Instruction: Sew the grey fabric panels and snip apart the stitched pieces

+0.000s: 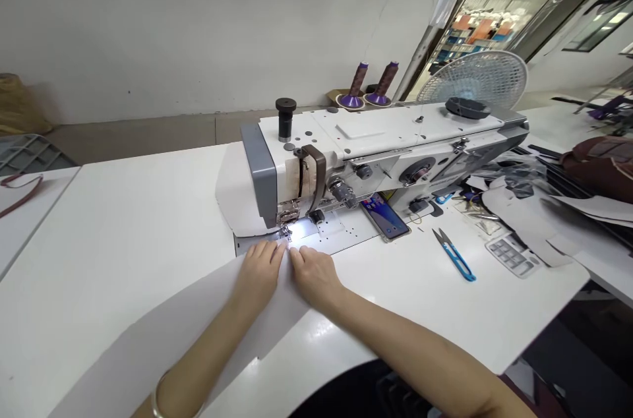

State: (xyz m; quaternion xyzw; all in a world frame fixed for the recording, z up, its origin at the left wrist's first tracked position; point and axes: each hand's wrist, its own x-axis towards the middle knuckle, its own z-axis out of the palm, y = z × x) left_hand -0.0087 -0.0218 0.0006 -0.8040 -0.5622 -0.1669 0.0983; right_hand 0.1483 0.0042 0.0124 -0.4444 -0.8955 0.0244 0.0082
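Note:
A large pale sheet of material (198, 312) lies across the table and reaches up to the presser foot (285, 232) of a white sewing machine (376, 134). My left hand (258, 273) rests on the sheet just left of the needle area, its fingers bent and close together on the material. Right beside it, my right hand (315, 275) grips the sheet's edge with fingers curled and thumb toward the needle. Both sets of fingertips are close to the lit presser foot. The fingertips' undersides are hidden. Another pale part of the material (240, 197) shows behind the machine head.
A phone (386, 215) leans under the machine arm. Blue thread snips (455, 256) lie to the right, near cut pieces (519, 220) and a pile of dark material. Two brown thread cones (357, 85) and a fan (477, 78) stand behind the machine.

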